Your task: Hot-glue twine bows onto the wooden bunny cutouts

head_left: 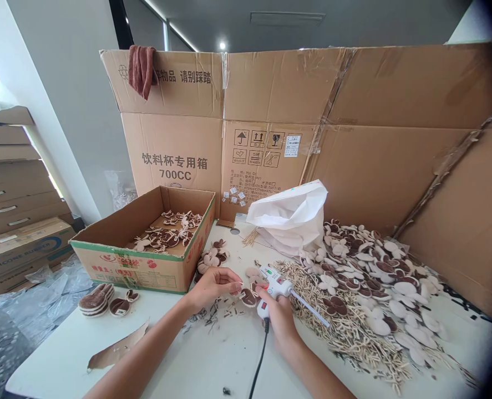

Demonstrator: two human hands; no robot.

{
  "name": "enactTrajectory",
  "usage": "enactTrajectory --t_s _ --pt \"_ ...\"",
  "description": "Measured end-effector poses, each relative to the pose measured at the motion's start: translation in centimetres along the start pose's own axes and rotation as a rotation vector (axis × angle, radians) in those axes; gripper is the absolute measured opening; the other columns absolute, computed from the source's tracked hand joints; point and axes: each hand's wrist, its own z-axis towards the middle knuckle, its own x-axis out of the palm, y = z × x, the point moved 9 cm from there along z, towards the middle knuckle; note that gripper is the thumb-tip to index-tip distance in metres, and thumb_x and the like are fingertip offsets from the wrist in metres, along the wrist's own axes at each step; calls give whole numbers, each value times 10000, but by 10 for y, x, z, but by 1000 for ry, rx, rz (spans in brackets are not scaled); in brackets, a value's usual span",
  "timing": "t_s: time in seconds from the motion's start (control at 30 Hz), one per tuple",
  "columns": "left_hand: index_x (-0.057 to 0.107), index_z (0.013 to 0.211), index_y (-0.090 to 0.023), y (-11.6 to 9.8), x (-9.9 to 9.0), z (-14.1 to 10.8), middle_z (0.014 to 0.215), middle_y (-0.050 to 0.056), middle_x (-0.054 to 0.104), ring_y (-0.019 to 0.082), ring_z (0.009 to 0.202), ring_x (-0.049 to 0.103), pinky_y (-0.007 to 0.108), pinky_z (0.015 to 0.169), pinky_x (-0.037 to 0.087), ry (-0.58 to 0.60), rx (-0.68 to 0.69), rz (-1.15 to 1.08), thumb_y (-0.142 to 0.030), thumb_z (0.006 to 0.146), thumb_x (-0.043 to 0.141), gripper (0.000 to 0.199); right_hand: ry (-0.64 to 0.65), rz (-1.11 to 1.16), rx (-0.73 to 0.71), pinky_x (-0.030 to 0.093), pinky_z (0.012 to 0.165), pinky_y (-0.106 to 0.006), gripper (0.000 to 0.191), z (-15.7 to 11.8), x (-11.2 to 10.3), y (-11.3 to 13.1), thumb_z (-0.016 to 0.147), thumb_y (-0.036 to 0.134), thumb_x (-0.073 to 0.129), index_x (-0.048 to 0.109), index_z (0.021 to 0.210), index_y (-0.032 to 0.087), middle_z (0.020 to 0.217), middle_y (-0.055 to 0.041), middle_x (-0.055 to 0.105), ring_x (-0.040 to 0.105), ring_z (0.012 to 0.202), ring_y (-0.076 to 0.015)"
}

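Note:
My right hand [282, 321] is wrapped round a white hot glue gun [275, 285]; a glue stick [310, 307] sticks out of its back and a black cord [260, 357] runs down from the handle. Between my hands is a small brown and cream fabric piece [249, 297], close to my right thumb and partly hidden. My left hand [216, 288] is closed in a pinch beside it, and whatever sits at its fingertips is too small to name. Just behind my left hand lies a small pile of similar fabric pieces [216, 255].
An open cardboard box [137, 274] with finished-looking brown pieces stands at the left. On the right lie a heap of fabric pieces [370, 266] and many short beige cords [354, 338]. A white bag [291, 221] stands behind, before tall cardboard walls [270, 83]. A cardboard scrap [118, 349] lies front left.

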Motion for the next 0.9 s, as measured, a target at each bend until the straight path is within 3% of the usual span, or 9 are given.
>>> enactTrajectory --t_s 0.13,0.3,0.57,0.9 --pt "779 939 -160 -2 -1 -1 883 78 758 201 832 673 300 788 525 -16 -10 5 -452 772 822 339 3 5 -2 389 455 -250 357 4 -2 -3 637 437 816 700 863 187 657 -2 616 501 546 -148" --pt "797 899 -165 -4 -4 -2 868 65 755 180 800 654 260 718 472 -36 -4 49 -398 790 813 258 -14 -11 -5 362 434 -247 337 0 -2 -2 673 444 799 695 865 187 624 10 596 483 523 -143" --pt "780 921 -142 -4 10 -3 859 92 762 196 769 677 291 712 498 80 39 21 -361 782 817 262 3 0 0 353 420 -259 315 3 -1 -2 653 421 797 667 840 203 612 16 604 473 478 -138" --pt "741 909 -137 -7 10 -4 795 66 728 158 700 634 270 683 478 69 55 47 -331 799 808 232 13 -25 -12 381 423 -261 340 3 -1 -5 692 453 785 691 893 196 621 13 594 487 514 -151"
